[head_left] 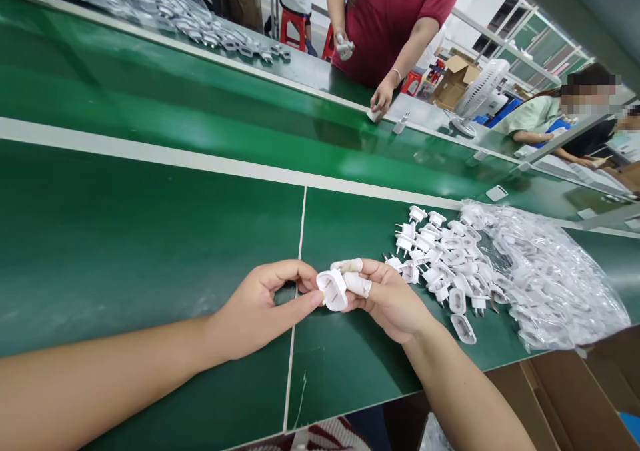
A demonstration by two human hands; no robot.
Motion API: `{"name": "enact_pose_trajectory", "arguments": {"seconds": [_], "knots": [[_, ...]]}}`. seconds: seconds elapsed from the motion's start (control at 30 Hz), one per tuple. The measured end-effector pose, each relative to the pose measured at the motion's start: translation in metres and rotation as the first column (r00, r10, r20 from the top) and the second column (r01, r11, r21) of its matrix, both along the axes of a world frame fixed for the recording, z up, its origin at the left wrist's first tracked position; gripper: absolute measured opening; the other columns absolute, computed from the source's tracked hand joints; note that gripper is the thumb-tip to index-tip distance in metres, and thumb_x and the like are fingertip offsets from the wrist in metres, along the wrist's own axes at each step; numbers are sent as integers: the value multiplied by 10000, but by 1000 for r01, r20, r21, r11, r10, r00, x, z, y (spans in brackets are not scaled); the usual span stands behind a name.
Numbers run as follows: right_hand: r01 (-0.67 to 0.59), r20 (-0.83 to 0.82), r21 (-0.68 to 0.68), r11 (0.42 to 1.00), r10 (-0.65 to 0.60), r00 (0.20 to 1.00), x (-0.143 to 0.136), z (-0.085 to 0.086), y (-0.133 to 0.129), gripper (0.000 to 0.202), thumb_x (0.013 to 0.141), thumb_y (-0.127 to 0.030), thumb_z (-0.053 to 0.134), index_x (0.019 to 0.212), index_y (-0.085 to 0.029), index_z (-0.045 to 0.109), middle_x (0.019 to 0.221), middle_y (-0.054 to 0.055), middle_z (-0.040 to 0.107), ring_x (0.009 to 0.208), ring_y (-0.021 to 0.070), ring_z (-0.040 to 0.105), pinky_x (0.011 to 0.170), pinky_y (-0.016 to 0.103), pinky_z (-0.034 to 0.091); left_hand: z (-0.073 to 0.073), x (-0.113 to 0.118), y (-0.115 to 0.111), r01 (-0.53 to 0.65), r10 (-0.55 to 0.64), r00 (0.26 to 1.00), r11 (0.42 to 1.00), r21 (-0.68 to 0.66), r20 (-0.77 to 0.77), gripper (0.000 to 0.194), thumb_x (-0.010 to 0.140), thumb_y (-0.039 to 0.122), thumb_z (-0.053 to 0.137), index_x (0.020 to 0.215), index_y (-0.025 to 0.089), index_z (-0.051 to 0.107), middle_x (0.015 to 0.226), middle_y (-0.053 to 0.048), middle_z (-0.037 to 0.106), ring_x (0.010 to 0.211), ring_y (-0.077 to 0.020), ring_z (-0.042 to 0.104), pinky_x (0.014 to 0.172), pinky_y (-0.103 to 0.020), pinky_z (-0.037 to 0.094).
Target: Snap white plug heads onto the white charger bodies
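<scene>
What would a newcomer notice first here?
Probably the white plug piece, mid-picture, held by the left hand and right hand. To its right, a pile of similar pieces lies on the green table beside a clear bag. At the top, a person in a red shirt is opposite.

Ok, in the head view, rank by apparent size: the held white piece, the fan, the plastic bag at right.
Plastic bag
Fan, though it stands farther back
Held white piece
</scene>
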State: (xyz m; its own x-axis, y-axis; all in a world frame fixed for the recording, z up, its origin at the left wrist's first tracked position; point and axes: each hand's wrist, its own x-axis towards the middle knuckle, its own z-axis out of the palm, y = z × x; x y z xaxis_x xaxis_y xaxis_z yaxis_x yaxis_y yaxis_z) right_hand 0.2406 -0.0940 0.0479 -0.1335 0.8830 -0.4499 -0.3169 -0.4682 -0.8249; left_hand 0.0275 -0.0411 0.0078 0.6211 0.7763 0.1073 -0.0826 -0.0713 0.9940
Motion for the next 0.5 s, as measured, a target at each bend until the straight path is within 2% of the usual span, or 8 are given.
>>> {"name": "enact_pose_trajectory", "arguments": {"seconds": [0.23,0.5], "knots": [[-23,-23,-64,998,21,1000,-1,-3,2,409,700,-419,955,1008,-185,821,877,20,802,715,100,756,697,178,626,-1,-3,-1,70,-73,997,993,98,24,54,931,224,665,938,187,703,885,-39,694,849,-163,624,814,-290,505],[-39,-16,-99,994,37,999,-1,-4,1,429,716,-417,943,1047,-176,815,910,39,804,735,113,755,691,187,619,0,-2,-2,93,-94,995,992,86,11,76,941,231,641,923,172,684,902,-56,680,857,-182,639,813,-319,506]]}}
